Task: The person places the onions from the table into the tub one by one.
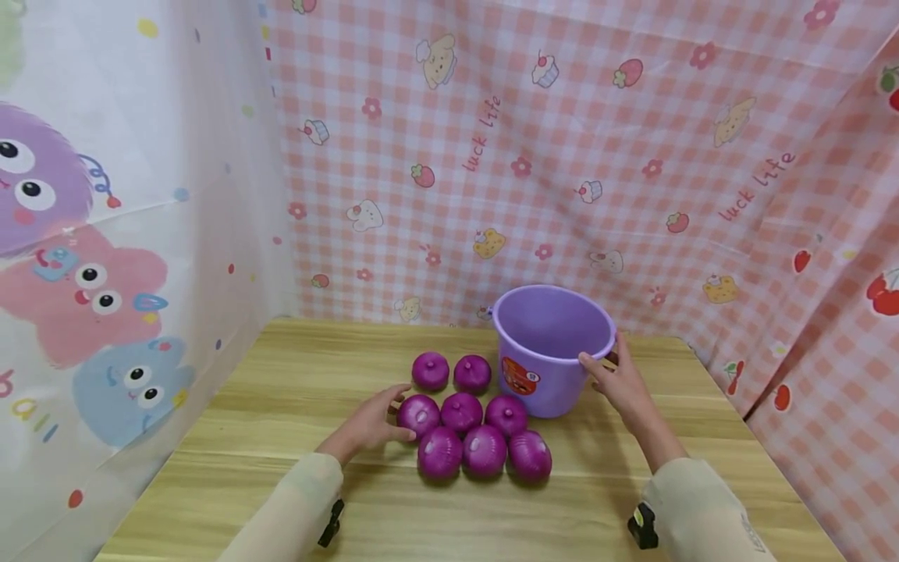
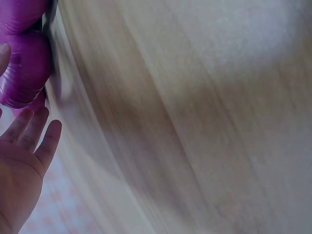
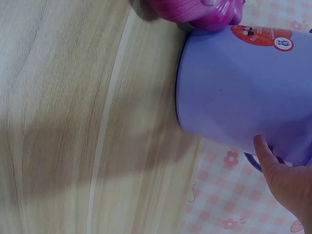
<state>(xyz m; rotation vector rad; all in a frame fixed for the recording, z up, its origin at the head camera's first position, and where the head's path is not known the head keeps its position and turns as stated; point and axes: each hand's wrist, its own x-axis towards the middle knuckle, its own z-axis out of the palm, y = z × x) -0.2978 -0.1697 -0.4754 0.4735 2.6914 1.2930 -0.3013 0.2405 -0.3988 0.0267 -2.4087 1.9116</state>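
Note:
Several glossy red onions (image 1: pixel 485 450) stand close together in rows on the wooden table. My left hand (image 1: pixel 372 421) is at the leftmost onion (image 1: pixel 418 416) of the middle row, its thumb and fingers spread on either side of it. In the left wrist view, the fingers (image 2: pixel 47 144) are loosely extended beside the purple onions (image 2: pixel 24 68). A purple bucket (image 1: pixel 541 386) with a red label stands upright behind the right end of the onions. At the bucket's right side, my right hand (image 1: pixel 621 386) grips near the rim, thumb in front and fingers partly hidden behind.
The table (image 1: pixel 281 445) has a light wood grain. A pink checked cloth (image 1: pixel 393 257) hangs along its back and right, and a white cartoon-print cloth (image 1: pixel 232 172) hangs at the left. The bucket's handle (image 3: pixel 253 162) shows beside the right thumb.

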